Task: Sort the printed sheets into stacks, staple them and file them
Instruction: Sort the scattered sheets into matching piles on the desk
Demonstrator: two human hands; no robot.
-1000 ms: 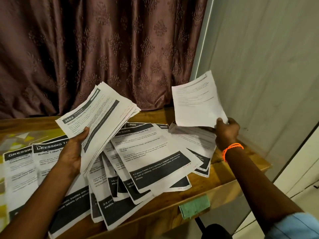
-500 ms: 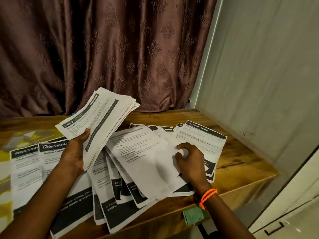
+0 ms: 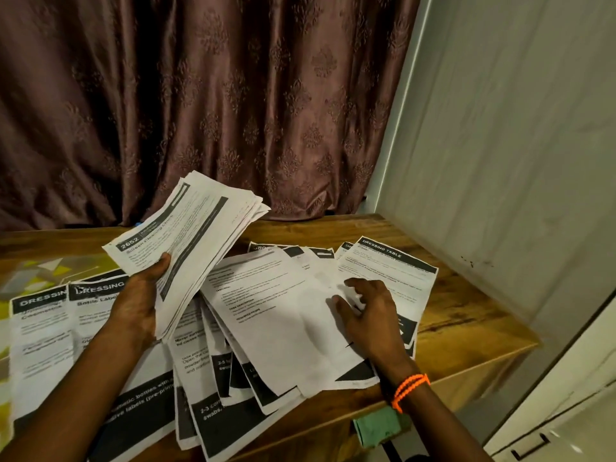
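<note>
Centre frame, step: sorting; staples, filing not yet begun
Left hand: grips unsorted bundle, thumb on top
Right hand: fingers spread, resting on dealt sheet
Next: likely peel the bundle's top page; match its heading to a pile

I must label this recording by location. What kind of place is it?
Probably a room in a home, perhaps a bedroom: a brown patterned fabric curtain, a wooden table strewn with printed sheets, and a white cabinet drawer.
</note>
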